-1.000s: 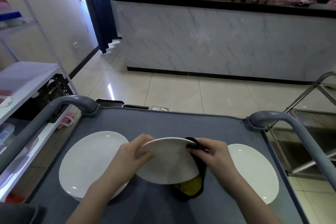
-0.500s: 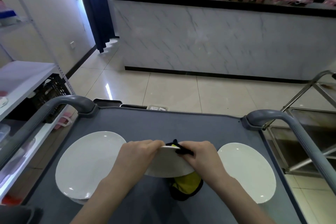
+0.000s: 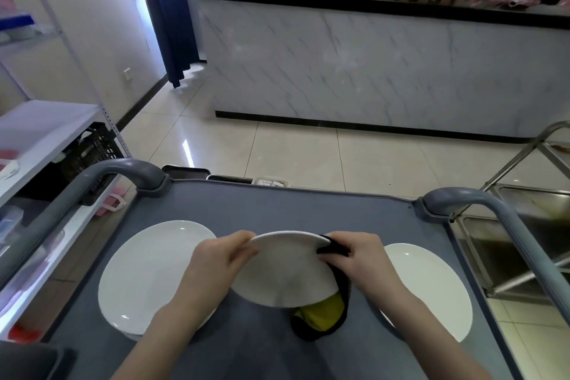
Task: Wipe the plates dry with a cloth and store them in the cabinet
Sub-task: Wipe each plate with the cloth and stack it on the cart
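A white plate (image 3: 285,271) is held tilted above the grey cart top (image 3: 277,207), its underside towards me. My left hand (image 3: 220,265) grips its left rim. My right hand (image 3: 359,259) pinches a black and yellow cloth (image 3: 324,311) against the plate's right rim; the cloth hangs down behind the plate to the cart top. A second white plate (image 3: 148,271) lies flat on the left of the cart, apparently on top of another. A further white plate (image 3: 431,287) lies flat on the right.
Grey cart handles rise at left (image 3: 101,179) and right (image 3: 493,213). A white shelf unit (image 3: 37,139) with a black crate stands to the left, a steel trolley (image 3: 530,225) to the right. A marble-fronted counter (image 3: 385,71) crosses the tiled floor ahead.
The held plate tipped flatter half a second ago and is now tilted up again. My right hand with the cloth has slid along the plate's right rim. The two flat plates have not moved.
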Available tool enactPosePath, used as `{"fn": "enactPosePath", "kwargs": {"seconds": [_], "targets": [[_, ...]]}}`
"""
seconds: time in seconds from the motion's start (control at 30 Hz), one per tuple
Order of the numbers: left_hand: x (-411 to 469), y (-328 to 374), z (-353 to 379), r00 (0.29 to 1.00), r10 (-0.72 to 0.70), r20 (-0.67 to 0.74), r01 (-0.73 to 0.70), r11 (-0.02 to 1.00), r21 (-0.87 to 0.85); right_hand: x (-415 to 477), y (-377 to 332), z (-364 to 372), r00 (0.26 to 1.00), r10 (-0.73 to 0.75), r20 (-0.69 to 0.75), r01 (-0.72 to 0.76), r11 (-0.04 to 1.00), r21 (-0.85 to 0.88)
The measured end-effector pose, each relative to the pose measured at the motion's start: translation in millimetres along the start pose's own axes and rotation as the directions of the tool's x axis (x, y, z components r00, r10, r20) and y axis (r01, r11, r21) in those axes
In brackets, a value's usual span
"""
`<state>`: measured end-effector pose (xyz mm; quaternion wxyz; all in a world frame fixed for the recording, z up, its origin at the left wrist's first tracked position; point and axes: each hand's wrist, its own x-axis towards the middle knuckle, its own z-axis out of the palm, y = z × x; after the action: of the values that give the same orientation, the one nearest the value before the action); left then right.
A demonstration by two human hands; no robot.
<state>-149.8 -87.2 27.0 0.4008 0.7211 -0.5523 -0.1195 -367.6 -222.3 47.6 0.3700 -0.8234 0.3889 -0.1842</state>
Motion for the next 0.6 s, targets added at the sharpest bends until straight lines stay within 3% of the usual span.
{"fn": "enactPosePath", "kwargs": {"seconds": [0.1, 0.17, 0.3, 0.43, 0.5, 0.6], "targets": [[11, 25, 3, 0.956, 0.285, 0.071, -0.292, 0.900, 0.325, 2, -15, 15, 0.993, -0.114, 0.043, 0.121, 0.963, -0.242], [12, 37, 12, 0.943, 0.322, 0.088, -0.330, 0.856, 0.399, 2, -21, 25, 0.988, -0.150, 0.037, 0.154, 0.936, -0.315], [12, 15, 4, 0.997, 0.021, 0.073, -0.033, 0.985, 0.169, -1, -13, 23, 0.994, -0.107, -0.024, 0.104, 0.990, -0.092], [2, -18, -5, 0.974, -0.209, 0.084, 0.213, 0.976, -0.045, -6, 0, 8, 0.996, -0.003, -0.089, 0.022, 0.979, 0.204], [0, -20, -2, 0.976, -0.212, 0.053, 0.215, 0.975, -0.060, -4, 4, 3, 0.996, 0.023, -0.084, -0.005, 0.978, 0.207], [3, -13, 2, 0.998, -0.066, -0.006, 0.066, 0.995, 0.080, 1, 4, 2, 0.998, 0.028, -0.050, -0.024, 0.997, 0.077]]}}
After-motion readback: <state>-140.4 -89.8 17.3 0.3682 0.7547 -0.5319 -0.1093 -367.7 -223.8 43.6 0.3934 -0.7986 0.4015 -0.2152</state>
